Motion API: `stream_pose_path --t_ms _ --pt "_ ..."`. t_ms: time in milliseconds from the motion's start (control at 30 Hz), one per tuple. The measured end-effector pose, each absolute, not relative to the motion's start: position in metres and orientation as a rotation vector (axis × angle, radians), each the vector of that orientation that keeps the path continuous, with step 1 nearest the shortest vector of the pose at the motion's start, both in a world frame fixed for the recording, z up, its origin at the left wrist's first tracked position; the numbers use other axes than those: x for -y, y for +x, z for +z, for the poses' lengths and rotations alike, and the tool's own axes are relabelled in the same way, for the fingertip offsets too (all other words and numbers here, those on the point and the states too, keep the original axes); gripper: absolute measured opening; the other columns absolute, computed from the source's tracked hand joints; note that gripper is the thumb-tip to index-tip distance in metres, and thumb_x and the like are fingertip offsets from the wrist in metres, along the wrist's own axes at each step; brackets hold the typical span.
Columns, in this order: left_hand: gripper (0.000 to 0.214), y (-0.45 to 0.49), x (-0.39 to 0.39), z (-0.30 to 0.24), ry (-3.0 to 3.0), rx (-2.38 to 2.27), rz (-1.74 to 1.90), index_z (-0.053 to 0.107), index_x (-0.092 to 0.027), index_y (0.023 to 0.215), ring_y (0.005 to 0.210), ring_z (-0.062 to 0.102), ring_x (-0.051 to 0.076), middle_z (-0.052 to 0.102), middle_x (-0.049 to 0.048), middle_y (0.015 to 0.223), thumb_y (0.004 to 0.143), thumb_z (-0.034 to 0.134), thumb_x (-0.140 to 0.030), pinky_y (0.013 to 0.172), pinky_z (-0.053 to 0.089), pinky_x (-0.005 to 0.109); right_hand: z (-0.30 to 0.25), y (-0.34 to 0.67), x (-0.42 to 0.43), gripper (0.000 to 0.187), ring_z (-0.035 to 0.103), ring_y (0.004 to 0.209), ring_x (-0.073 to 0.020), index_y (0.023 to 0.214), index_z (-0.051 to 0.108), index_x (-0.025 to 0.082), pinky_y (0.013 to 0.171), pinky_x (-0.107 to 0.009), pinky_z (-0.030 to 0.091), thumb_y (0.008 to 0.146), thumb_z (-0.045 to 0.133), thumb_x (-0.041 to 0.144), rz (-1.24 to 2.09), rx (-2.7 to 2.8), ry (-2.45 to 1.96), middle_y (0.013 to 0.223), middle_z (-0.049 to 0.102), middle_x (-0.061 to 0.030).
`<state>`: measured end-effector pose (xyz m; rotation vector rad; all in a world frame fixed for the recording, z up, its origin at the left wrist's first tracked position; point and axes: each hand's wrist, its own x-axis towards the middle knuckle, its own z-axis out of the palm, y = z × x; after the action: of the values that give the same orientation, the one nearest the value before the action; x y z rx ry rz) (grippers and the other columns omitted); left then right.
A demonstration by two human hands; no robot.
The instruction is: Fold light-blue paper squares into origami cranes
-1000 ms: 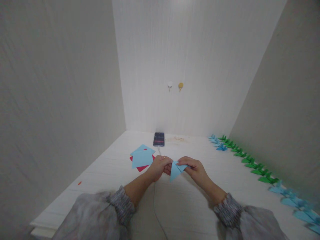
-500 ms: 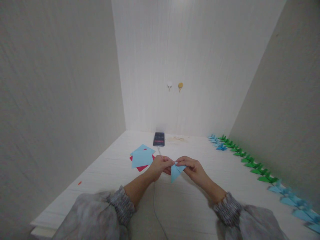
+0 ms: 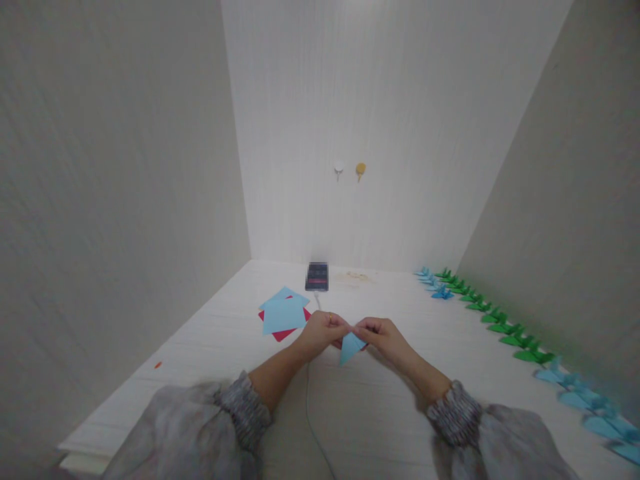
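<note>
A folded light-blue paper [image 3: 351,347] hangs point-down between my two hands above the white table [image 3: 210,347]. My left hand [image 3: 323,333], a ring on one finger, pinches its upper left edge with closed fingers. My right hand [image 3: 383,335] pinches the upper right edge, fingertips almost touching those of the left. Most of the paper's top is hidden behind the fingers; only the lower triangle shows.
A stack of blue and red paper sheets [image 3: 283,315] lies left of my hands. A dark device [image 3: 317,277] with a cable [image 3: 311,413] sits at the back. Folded green figures [image 3: 493,318] and blue figures [image 3: 585,400] line the right wall. Two hooks [image 3: 349,170] hang on the back wall.
My hands have drawn closer together and the visible blue triangle has grown narrower, as the paper is folded in between the fingertips.
</note>
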<state>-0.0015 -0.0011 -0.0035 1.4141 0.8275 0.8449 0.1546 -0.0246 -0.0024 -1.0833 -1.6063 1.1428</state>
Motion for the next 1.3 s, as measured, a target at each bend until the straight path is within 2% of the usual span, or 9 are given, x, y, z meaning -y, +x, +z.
stream_pose_path --t_ms 300,467,700,1000,1200,1300 --pt "0.026 -0.002 0.0 -0.004 1.404 -0.764 0.841 0.058 -0.009 0.066 0.05 0.054 0.011 0.059 0.0034 0.056 0.059 0.057 -0.034 0.051 0.044 0.023 0.002 0.156 0.027 0.02 0.048 0.042 -0.0094 0.058 0.061 0.013 0.045 -0.022 0.037 0.062 0.059 0.032 1.184 1.545 -1.084 0.046 0.056 0.0008" --pt "0.025 -0.003 -0.002 -0.006 1.411 -0.776 0.856 0.058 -0.009 0.065 0.048 0.052 0.009 0.057 0.0022 0.054 0.059 0.057 -0.033 0.05 0.044 0.022 0.004 0.16 0.026 0.019 0.048 0.04 -0.0091 0.058 0.062 0.012 0.045 -0.022 0.033 0.066 0.056 0.028 1.199 1.562 -1.109 0.043 0.057 0.0001" --pt "0.022 -0.001 -0.001 -0.004 1.378 -0.807 0.913 0.057 -0.009 0.066 0.048 0.053 0.009 0.057 0.0018 0.054 0.06 0.057 -0.03 0.05 0.045 0.022 0.011 0.172 0.023 0.016 0.046 0.037 -0.0078 0.054 0.06 0.012 0.044 -0.021 0.03 0.063 0.056 0.025 1.207 1.55 -1.142 0.04 0.056 0.0012" --pt "0.02 -0.004 -0.007 -0.008 1.33 -0.814 1.0 0.057 -0.01 0.061 0.043 0.05 0.007 0.056 0.0001 0.05 0.06 0.058 -0.03 0.046 0.043 0.019 0.004 0.199 0.011 0.027 0.043 0.033 -0.0068 0.054 0.056 0.011 0.039 -0.02 0.03 0.064 0.055 0.036 1.218 1.519 -1.176 0.039 0.051 0.0015" --pt "0.021 -0.004 -0.008 -0.01 1.33 -0.822 0.974 0.057 -0.011 0.063 0.045 0.052 0.008 0.057 0.0007 0.052 0.059 0.058 -0.031 0.048 0.044 0.021 0.001 0.193 0.012 0.033 0.047 0.043 -0.0082 0.063 0.058 0.011 0.045 -0.021 0.035 0.07 0.048 0.041 1.122 1.499 -1.116 0.049 0.054 -0.0006" --pt "0.023 -0.003 -0.004 -0.01 1.394 -0.806 0.899 0.058 -0.01 0.064 0.046 0.052 0.009 0.058 0.0012 0.052 0.059 0.057 -0.032 0.048 0.043 0.022 -0.005 0.175 0.016 0.027 0.047 0.049 -0.0086 0.065 0.059 0.012 0.049 -0.021 0.035 0.069 0.051 0.037 1.137 1.632 -1.097 0.053 0.054 -0.0003"
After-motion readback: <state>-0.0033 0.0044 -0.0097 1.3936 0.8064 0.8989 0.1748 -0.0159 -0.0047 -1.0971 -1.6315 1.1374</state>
